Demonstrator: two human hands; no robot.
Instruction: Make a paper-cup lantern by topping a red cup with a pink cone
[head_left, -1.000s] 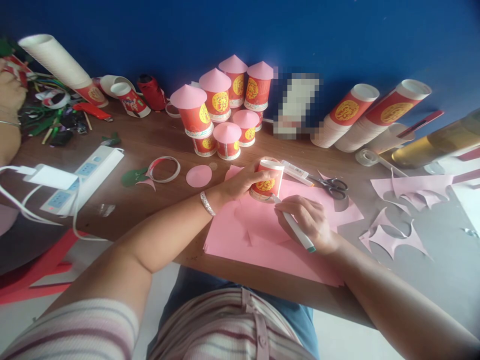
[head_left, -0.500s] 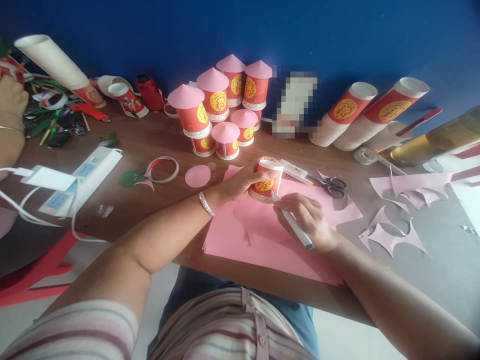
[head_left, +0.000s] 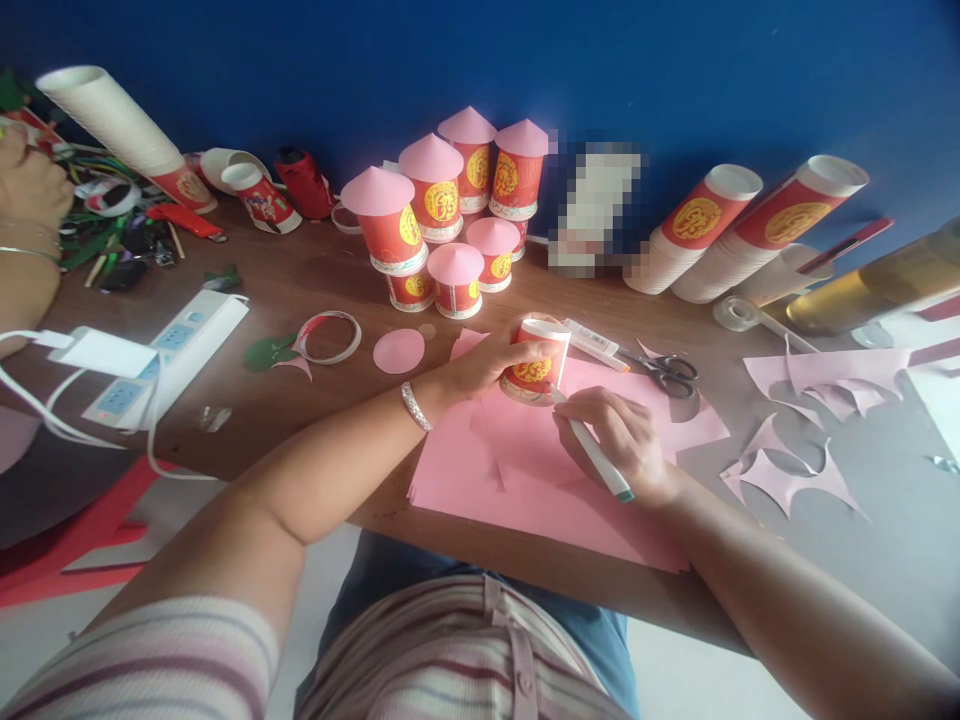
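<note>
My left hand (head_left: 491, 362) is wrapped round a red paper cup (head_left: 534, 372) with a yellow emblem, held upright over a stack of pink paper (head_left: 465, 480). In my right hand (head_left: 619, 435) is a white marker (head_left: 600, 462) with a green end; its tip is at the cup's lower right rim. Whether the tip touches the cup is too small to tell. Scissors (head_left: 664, 372) and a white pen (head_left: 594, 343) lie behind my right hand. Several red cups with pink cone tops (head_left: 431, 165) stand behind the held cup.
Stacked cups (head_left: 694, 225) lean at the back right, near a tape roll (head_left: 735, 313) and a bottle (head_left: 862, 290). Pink scraps (head_left: 802, 480) lie at right. A power strip (head_left: 176, 350), a paper ring (head_left: 328, 338) and a pink disc (head_left: 399, 351) are left; another person's hand (head_left: 34, 185) is far left.
The whole view has shifted slightly. The other person's hand at the far left shows further into the picture. Both my hands keep their hold on the cup and the marker.
</note>
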